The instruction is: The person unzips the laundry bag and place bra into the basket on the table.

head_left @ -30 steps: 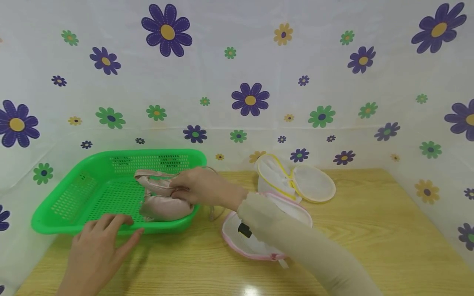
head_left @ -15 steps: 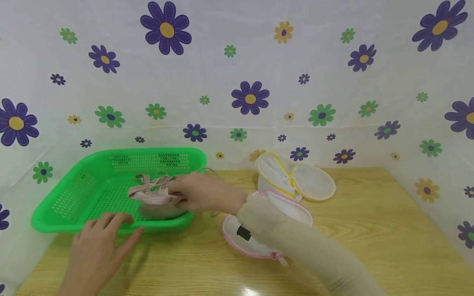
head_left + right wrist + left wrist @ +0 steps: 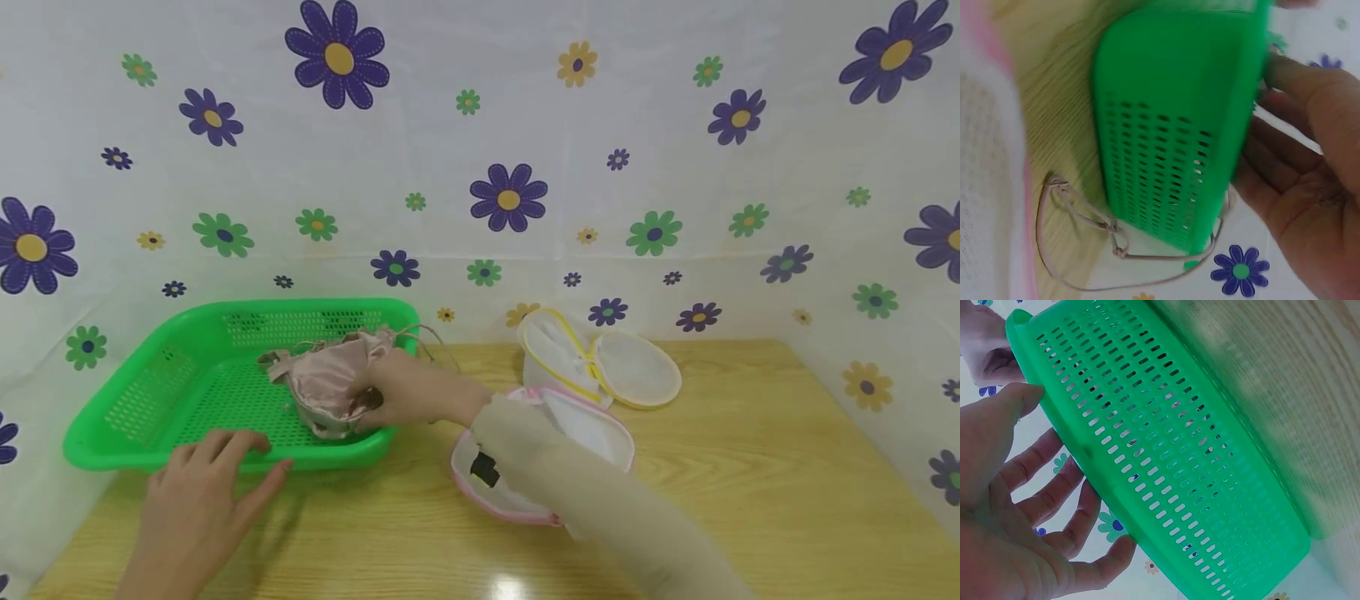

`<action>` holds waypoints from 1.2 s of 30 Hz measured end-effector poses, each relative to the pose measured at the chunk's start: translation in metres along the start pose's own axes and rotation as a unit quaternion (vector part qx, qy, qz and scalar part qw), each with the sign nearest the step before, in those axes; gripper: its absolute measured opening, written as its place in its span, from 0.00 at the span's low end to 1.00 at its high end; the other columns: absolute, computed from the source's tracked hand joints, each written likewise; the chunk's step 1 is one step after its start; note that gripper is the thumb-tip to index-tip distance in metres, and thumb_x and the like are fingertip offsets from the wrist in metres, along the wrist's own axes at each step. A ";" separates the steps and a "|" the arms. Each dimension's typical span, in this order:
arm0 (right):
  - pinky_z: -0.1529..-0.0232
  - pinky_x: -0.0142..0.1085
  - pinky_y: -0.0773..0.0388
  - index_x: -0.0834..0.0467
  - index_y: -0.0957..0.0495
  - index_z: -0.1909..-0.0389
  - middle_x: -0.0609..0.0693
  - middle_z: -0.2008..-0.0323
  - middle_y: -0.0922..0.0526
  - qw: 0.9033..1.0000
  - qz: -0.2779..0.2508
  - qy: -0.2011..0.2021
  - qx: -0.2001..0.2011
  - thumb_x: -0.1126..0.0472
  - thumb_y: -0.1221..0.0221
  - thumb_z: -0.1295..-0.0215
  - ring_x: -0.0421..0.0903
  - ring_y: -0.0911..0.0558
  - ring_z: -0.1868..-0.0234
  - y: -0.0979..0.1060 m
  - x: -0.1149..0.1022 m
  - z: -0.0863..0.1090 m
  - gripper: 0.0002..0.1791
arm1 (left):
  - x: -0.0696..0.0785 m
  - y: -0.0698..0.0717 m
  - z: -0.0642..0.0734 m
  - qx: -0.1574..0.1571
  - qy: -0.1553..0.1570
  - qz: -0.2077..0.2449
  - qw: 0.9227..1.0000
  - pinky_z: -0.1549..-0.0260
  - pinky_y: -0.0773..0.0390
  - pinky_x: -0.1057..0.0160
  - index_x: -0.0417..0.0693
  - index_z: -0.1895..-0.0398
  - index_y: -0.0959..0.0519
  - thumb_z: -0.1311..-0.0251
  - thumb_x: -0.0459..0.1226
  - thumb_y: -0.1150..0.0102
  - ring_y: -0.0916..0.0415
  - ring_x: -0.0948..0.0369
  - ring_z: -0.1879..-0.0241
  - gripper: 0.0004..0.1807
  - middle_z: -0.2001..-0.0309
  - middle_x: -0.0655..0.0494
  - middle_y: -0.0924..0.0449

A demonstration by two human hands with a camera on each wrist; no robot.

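A dusty-pink satin bra (image 3: 326, 379) with straps lies bunched in the right part of a green plastic basket (image 3: 330, 457). My right hand (image 3: 411, 390), reaching over the basket's right side, grips the bra by its near right part. The fingertips are partly hidden in the fabric. Thin knotted cords (image 3: 1166, 257) of the bra trail over the basket's end in the right wrist view. At the front, my left hand (image 3: 197, 504) touches the rim with fingers spread and slightly bent; in the left wrist view its fingertips (image 3: 1124, 547) meet the rim.
A pink-edged white mesh laundry bag (image 3: 592, 429) lies unzipped under my right forearm. Behind it stands a yellow-edged mesh bag (image 3: 637, 371) with its lid folded out. A small black piece (image 3: 485, 468) shows beside the sleeve. A flowered sheet (image 3: 510, 100) hangs behind the wooden table (image 3: 750, 467).
My right hand has turned the bra over in the basket, so its smooth satin side now shows and the straps lie left and behind. The left hand has stayed at the rim.
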State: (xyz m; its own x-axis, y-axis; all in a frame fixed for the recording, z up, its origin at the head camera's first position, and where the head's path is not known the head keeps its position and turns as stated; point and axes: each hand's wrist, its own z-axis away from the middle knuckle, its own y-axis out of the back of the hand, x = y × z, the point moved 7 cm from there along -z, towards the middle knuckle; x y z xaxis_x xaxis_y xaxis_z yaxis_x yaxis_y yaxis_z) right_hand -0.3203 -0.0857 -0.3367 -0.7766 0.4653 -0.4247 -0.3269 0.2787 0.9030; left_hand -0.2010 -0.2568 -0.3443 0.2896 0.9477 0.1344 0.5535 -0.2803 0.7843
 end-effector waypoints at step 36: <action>0.62 0.34 0.21 0.61 0.11 0.62 0.57 0.49 0.12 0.956 -0.059 -0.243 0.154 0.63 0.37 0.34 0.46 0.20 0.65 0.025 0.115 0.021 0.07 | -0.001 0.001 0.002 0.001 0.009 -0.003 1.000 0.70 0.25 0.29 0.50 0.60 0.18 0.49 0.46 0.25 0.21 0.33 0.61 0.17 0.58 0.43 0.15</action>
State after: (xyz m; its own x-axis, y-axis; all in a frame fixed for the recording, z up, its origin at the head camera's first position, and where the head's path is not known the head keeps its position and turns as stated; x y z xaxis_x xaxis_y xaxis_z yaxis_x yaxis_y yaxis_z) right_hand -0.4064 -0.0080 -0.3637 -0.3781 0.7300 -0.5694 -0.1638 0.5526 0.8172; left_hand -0.1996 -0.2582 -0.3446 0.2724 0.9519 0.1399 0.5575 -0.2747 0.7834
